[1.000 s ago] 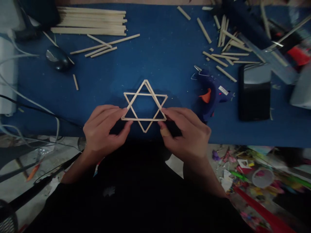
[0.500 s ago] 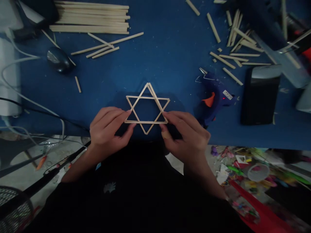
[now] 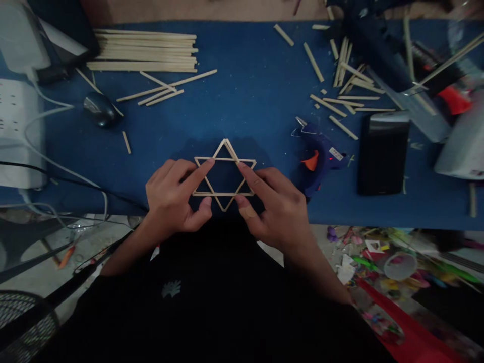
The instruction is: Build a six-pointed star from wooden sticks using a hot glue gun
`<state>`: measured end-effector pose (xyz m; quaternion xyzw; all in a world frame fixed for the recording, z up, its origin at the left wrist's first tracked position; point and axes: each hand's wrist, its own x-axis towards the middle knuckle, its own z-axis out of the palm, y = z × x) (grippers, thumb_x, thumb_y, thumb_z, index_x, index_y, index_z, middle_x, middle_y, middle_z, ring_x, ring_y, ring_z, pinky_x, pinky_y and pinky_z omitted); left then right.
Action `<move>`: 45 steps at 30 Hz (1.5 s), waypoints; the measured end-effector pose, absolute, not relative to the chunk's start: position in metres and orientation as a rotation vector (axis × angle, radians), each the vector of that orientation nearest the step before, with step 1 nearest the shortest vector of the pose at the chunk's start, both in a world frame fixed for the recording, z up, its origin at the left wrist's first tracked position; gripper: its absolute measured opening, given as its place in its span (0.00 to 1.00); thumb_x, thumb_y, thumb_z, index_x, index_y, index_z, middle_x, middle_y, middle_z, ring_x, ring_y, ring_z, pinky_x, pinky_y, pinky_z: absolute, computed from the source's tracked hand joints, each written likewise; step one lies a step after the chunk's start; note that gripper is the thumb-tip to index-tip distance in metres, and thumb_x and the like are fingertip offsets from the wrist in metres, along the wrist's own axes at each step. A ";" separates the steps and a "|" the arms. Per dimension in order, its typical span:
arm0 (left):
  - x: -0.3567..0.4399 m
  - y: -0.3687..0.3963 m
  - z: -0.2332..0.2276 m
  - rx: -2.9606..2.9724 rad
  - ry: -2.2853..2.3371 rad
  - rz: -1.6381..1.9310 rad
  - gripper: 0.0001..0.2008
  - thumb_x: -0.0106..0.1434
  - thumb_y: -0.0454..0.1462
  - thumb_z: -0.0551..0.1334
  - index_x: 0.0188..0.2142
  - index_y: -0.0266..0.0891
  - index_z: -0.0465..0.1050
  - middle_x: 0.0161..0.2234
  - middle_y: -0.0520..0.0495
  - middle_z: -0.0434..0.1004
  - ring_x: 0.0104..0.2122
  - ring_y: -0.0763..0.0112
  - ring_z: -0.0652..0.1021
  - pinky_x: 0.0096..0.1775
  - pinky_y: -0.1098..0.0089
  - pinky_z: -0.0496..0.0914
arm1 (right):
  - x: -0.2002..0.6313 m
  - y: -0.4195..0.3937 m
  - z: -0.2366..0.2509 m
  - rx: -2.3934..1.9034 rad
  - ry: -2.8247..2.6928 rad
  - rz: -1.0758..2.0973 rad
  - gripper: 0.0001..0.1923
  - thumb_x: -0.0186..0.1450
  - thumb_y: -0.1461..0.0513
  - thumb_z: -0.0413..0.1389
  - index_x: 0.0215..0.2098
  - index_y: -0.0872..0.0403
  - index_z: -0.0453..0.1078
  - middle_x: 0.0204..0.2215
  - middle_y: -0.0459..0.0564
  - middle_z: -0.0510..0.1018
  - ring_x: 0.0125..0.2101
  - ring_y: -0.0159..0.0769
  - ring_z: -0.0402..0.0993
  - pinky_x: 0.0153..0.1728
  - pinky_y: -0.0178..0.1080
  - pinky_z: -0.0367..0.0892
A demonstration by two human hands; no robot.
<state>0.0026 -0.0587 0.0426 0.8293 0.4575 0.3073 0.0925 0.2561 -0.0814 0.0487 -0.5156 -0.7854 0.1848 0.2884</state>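
A six-pointed star (image 3: 226, 194) made of two overlapping triangles of pale wooden sticks lies in front of my body near the table's front edge. My left hand (image 3: 168, 196) grips its left side, index fingertip on the upper left crossing and thumb by the lower bar. On the other side, my right hand (image 3: 282, 206) holds it likewise, its index finger on the upper right crossing and its thumb, wrapped in a plaster, at the lower bar. To the right of my right hand lies a blue glue gun (image 3: 321, 156) with an orange trigger.
Long wooden sticks (image 3: 147, 50) lie stacked at the back left, near a black computer mouse (image 3: 99, 109). Short cut sticks (image 3: 355, 75) are scattered at the back right, behind a black phone (image 3: 383, 156). A white power strip (image 3: 17, 131) and cables occupy the left edge.
Both index fingers have slid from the star's lower corners up to its upper crossings, and the thumbs have moved inward. The whole view has shifted, showing more of the table's far edge.
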 end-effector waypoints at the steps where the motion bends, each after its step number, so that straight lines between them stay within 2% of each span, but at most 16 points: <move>1: 0.003 -0.058 0.042 2.455 1.358 0.916 0.27 0.75 0.46 0.60 0.65 0.38 0.84 0.42 0.41 0.83 0.37 0.56 0.79 0.39 0.58 0.73 | 0.256 -0.081 0.048 -1.378 -2.098 0.506 0.25 0.80 0.57 0.58 0.72 0.56 0.77 0.46 0.56 0.84 0.45 0.44 0.83 0.49 0.48 0.84; 6: 0.005 -0.058 0.042 2.426 1.369 0.927 0.25 0.75 0.45 0.60 0.63 0.39 0.86 0.41 0.42 0.82 0.37 0.57 0.78 0.38 0.58 0.72 | 0.256 -0.080 0.048 -1.365 -2.103 0.532 0.25 0.81 0.57 0.57 0.70 0.59 0.77 0.46 0.57 0.83 0.45 0.44 0.82 0.49 0.48 0.84; 14: 0.005 -0.058 0.043 2.411 1.368 0.934 0.24 0.74 0.44 0.61 0.62 0.39 0.87 0.42 0.42 0.86 0.37 0.57 0.80 0.38 0.58 0.73 | 0.258 -0.079 0.050 -1.388 -2.104 0.609 0.24 0.80 0.58 0.57 0.71 0.54 0.77 0.47 0.56 0.83 0.46 0.44 0.82 0.49 0.49 0.84; 19: 0.004 -0.057 0.043 2.386 1.365 0.918 0.23 0.74 0.43 0.62 0.61 0.39 0.87 0.42 0.42 0.86 0.37 0.57 0.80 0.39 0.58 0.74 | 0.258 -0.078 0.050 -1.383 -2.097 0.598 0.23 0.81 0.59 0.56 0.68 0.59 0.79 0.47 0.58 0.83 0.46 0.43 0.83 0.49 0.48 0.84; 22: 0.004 -0.057 0.043 2.382 1.385 0.898 0.22 0.75 0.44 0.62 0.61 0.40 0.86 0.41 0.43 0.84 0.37 0.57 0.79 0.39 0.58 0.74 | 0.258 -0.078 0.052 -1.401 -2.104 0.601 0.23 0.81 0.58 0.56 0.69 0.57 0.79 0.47 0.57 0.83 0.46 0.43 0.83 0.48 0.48 0.84; 26: 0.000 -0.061 0.049 2.360 1.389 0.845 0.29 0.71 0.46 0.65 0.67 0.38 0.81 0.44 0.40 0.83 0.40 0.53 0.82 0.44 0.54 0.79 | 0.260 -0.081 0.056 -1.406 -2.096 0.601 0.24 0.80 0.58 0.59 0.71 0.53 0.76 0.48 0.56 0.84 0.45 0.43 0.84 0.48 0.48 0.85; 29: -0.006 -0.067 0.056 2.331 1.381 0.815 0.33 0.69 0.45 0.70 0.71 0.41 0.76 0.45 0.42 0.86 0.42 0.52 0.84 0.48 0.53 0.81 | 0.261 -0.086 0.059 -1.426 -2.037 0.590 0.31 0.74 0.60 0.64 0.74 0.51 0.72 0.49 0.54 0.86 0.44 0.44 0.86 0.48 0.48 0.87; 31: -0.010 -0.070 0.058 2.321 1.375 0.821 0.29 0.69 0.41 0.73 0.68 0.43 0.78 0.45 0.44 0.88 0.43 0.52 0.86 0.49 0.53 0.82 | 0.261 -0.090 0.058 -1.457 -2.000 0.604 0.31 0.72 0.63 0.66 0.73 0.51 0.72 0.48 0.53 0.86 0.43 0.44 0.87 0.47 0.48 0.88; 34: -0.018 -0.071 0.057 2.321 1.389 0.789 0.21 0.71 0.37 0.75 0.62 0.45 0.82 0.46 0.44 0.91 0.44 0.53 0.88 0.49 0.53 0.84 | 0.261 -0.093 0.056 -1.520 -1.969 0.626 0.26 0.72 0.65 0.65 0.68 0.50 0.74 0.47 0.52 0.87 0.43 0.42 0.88 0.46 0.47 0.89; 39: -0.024 -0.068 0.052 2.308 1.364 0.758 0.08 0.74 0.39 0.75 0.52 0.48 0.87 0.45 0.47 0.93 0.43 0.54 0.89 0.47 0.51 0.85 | 0.261 -0.093 0.054 -1.506 -1.966 0.566 0.17 0.72 0.67 0.64 0.57 0.50 0.81 0.48 0.53 0.90 0.41 0.42 0.89 0.46 0.47 0.89; 42: -0.024 -0.066 0.051 2.311 1.354 0.796 0.05 0.76 0.39 0.75 0.49 0.47 0.88 0.45 0.47 0.94 0.42 0.55 0.90 0.46 0.51 0.86 | 0.261 -0.093 0.053 -1.502 -1.967 0.531 0.14 0.73 0.67 0.64 0.55 0.51 0.84 0.47 0.53 0.91 0.40 0.42 0.89 0.44 0.47 0.88; 45: -0.023 -0.065 0.051 2.315 1.315 0.829 0.06 0.75 0.38 0.76 0.50 0.46 0.88 0.45 0.46 0.94 0.42 0.56 0.90 0.45 0.53 0.86 | 0.260 -0.093 0.052 -1.479 -1.940 0.506 0.13 0.74 0.67 0.64 0.54 0.51 0.85 0.46 0.53 0.91 0.39 0.40 0.89 0.43 0.45 0.87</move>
